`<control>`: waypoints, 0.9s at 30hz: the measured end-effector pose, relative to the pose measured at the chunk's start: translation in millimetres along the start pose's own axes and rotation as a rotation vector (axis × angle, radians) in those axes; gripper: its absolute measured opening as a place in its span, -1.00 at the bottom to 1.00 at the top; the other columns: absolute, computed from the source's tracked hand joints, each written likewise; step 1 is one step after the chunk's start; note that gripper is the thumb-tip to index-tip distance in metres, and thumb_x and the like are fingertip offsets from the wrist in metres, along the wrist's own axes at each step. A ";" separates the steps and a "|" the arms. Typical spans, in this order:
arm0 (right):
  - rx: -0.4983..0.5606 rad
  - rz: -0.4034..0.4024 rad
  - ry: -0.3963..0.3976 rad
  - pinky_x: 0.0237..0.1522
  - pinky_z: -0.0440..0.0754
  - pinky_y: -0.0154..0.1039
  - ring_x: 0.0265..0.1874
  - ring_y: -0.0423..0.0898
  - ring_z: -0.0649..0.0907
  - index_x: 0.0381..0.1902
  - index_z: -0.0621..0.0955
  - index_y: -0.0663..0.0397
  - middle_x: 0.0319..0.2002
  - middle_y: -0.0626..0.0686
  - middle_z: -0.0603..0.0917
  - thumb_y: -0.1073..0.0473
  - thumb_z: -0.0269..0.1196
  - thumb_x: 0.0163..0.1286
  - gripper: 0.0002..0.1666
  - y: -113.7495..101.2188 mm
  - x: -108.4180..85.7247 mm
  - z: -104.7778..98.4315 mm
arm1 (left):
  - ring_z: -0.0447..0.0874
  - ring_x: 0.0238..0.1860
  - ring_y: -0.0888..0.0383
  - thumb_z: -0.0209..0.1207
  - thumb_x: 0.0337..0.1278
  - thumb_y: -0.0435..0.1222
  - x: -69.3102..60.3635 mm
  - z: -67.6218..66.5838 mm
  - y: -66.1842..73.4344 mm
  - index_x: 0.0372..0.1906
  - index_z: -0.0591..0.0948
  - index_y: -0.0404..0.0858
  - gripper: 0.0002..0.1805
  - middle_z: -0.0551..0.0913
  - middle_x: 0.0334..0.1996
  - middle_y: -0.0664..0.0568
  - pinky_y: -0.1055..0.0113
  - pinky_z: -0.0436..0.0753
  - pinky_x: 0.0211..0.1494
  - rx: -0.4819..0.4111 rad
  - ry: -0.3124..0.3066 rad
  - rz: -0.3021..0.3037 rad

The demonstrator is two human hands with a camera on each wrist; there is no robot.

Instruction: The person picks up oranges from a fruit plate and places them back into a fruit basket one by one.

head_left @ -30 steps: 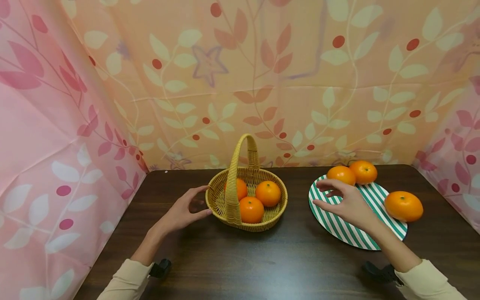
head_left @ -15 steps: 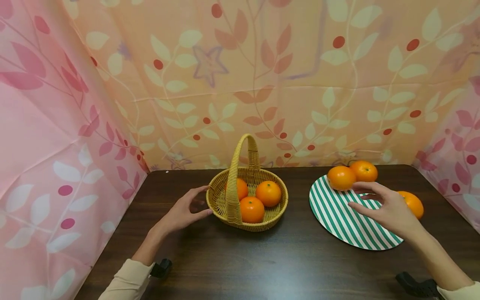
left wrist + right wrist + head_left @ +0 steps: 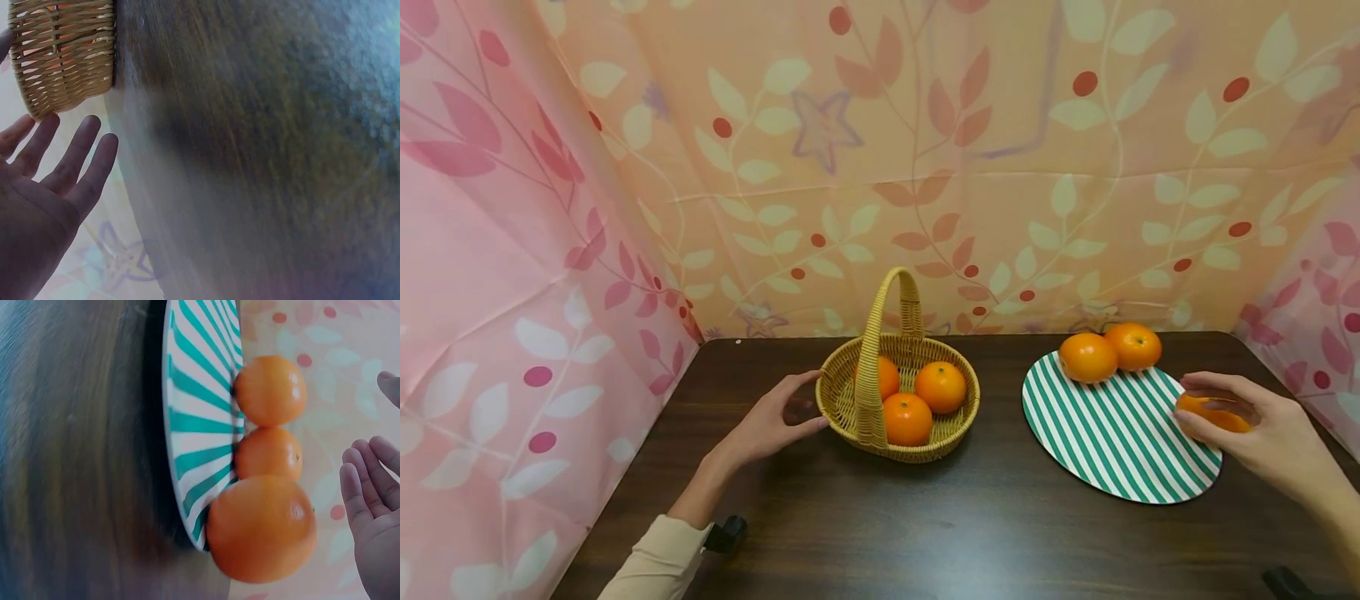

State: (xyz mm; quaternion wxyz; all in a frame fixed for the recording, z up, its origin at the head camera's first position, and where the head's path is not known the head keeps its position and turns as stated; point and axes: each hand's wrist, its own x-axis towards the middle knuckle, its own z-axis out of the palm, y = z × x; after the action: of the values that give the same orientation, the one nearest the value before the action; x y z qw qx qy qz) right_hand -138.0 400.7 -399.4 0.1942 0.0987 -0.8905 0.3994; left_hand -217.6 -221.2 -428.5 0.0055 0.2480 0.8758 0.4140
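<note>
A yellow wicker basket (image 3: 898, 454) with an arched handle stands mid-table and holds several oranges, among them a front orange (image 3: 907, 419). At its left side, my left hand (image 3: 775, 417) touches the rim with loosely spread thumb and fingertips; in the left wrist view, the relaxed fingers (image 3: 94, 172) lie beside the woven wall. My right hand (image 3: 1262, 425) is over the right-hand orange (image 3: 1213, 412) at the edge of a green-and-white striped plate (image 3: 1112, 442), partly hiding it. In the right wrist view, thumb and fingers are spread, apart from that orange (image 3: 262, 528).
Two more oranges, a left one (image 3: 1087, 357) and a right one (image 3: 1134, 346), sit side by side at the plate's back edge. The dark wooden table (image 3: 925, 533) ends at a patterned cloth backdrop (image 3: 1000, 192). Pink cloth hangs at both sides.
My right hand has moved right across the striped plate, from its left part to the orange at its right edge. My left hand stays at the basket.
</note>
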 end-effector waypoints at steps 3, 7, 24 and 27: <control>-0.024 0.001 0.005 -0.17 0.50 -0.66 -0.15 -0.52 0.62 0.21 0.60 0.14 0.03 -0.30 0.61 0.38 0.52 0.19 -0.38 4.1 -3.4 -3.1 | 0.62 0.10 -0.25 0.45 0.19 -0.13 -0.1 -0.2 0.5 0.51 0.32 -0.23 -0.14 0.41 0.33 -0.15 -0.11 0.67 0.03 -0.004 -0.001 0.005; -0.020 -0.033 0.020 -0.19 0.51 -0.66 -0.16 -0.54 0.60 0.20 0.59 0.22 0.03 -0.37 0.59 0.47 0.49 0.17 -0.38 8.2 -4.5 -7.5 | 0.61 0.10 -0.25 0.45 0.20 -0.14 -0.2 -1.0 3.1 0.52 0.32 -0.23 -0.15 0.40 0.34 -0.15 -0.12 0.66 0.02 -0.021 -0.001 0.000; 0.067 -0.185 0.131 0.03 0.37 -0.65 0.05 -0.40 0.53 0.27 0.54 0.35 0.17 -0.24 0.56 0.83 0.33 -0.07 -0.12 63.4 -0.2 -33.6 | 0.61 0.11 -0.23 0.44 0.20 -0.11 -0.6 -0.6 3.6 0.52 0.32 -0.22 -0.14 0.39 0.36 -0.13 -0.08 0.67 0.03 -0.010 0.005 0.002; 0.061 -0.170 0.081 0.03 0.34 -0.65 0.11 -0.41 0.47 0.38 0.48 0.27 0.23 -0.22 0.51 0.79 0.37 -0.06 -0.02 71.3 -1.9 -33.7 | 0.61 0.11 -0.24 0.44 0.20 -0.12 -0.6 -0.4 2.8 0.52 0.31 -0.23 -0.14 0.39 0.36 -0.13 -0.09 0.67 0.03 -0.014 0.004 0.001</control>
State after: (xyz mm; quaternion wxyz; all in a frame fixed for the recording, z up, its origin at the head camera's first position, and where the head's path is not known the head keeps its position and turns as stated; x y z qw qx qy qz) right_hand -150.9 473.2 -427.7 0.2603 0.1636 -0.8577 0.4122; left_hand -216.0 -220.2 -426.2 0.0052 0.2474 0.8728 0.4207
